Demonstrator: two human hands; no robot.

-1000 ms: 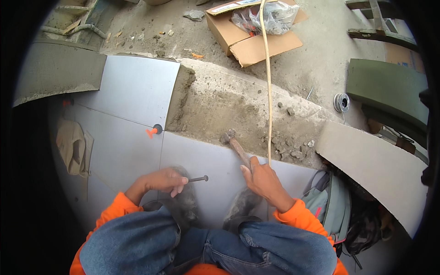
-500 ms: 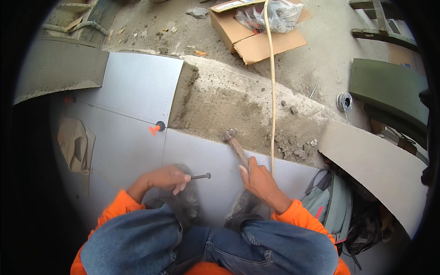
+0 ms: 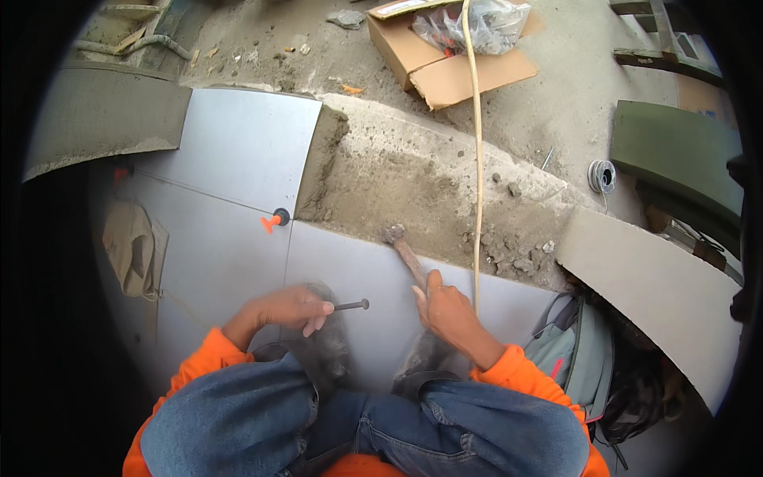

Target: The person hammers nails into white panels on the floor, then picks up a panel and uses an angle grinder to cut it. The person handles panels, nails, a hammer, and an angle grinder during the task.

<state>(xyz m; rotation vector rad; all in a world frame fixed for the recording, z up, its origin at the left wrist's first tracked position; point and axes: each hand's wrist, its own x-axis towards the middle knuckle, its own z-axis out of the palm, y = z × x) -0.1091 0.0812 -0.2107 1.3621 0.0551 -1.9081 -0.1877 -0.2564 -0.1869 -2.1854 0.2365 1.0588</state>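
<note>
My left hand (image 3: 300, 308) is closed on a thick dark metal bolt (image 3: 350, 305), whose flat round head points right, above the grey tiles. My right hand (image 3: 449, 312) grips the brownish handle of a hammer (image 3: 410, 261). Its cement-crusted head (image 3: 393, 233) lies over the tile edge, at the border of the rough mortar bed (image 3: 397, 187). Bolt and hammer are apart. Large grey floor tiles (image 3: 230, 230) spread under both hands. An orange tile leveling clip (image 3: 275, 220) with a black base stands at a tile joint, left of the mortar.
A pale hose or cable (image 3: 477, 159) crosses the mortar bed. Beyond it sits an open cardboard box (image 3: 469, 78) with a plastic bag (image 3: 489, 28). At right are a wire spool (image 3: 602, 176), a loose slab (image 3: 648, 274) and a grey-green backpack (image 3: 584, 362). A beige cloth bag (image 3: 129, 250) lies left.
The hammer head has shifted very slightly left beside the tile edge. Both hands keep their holds, and the whole view has moved a little.
</note>
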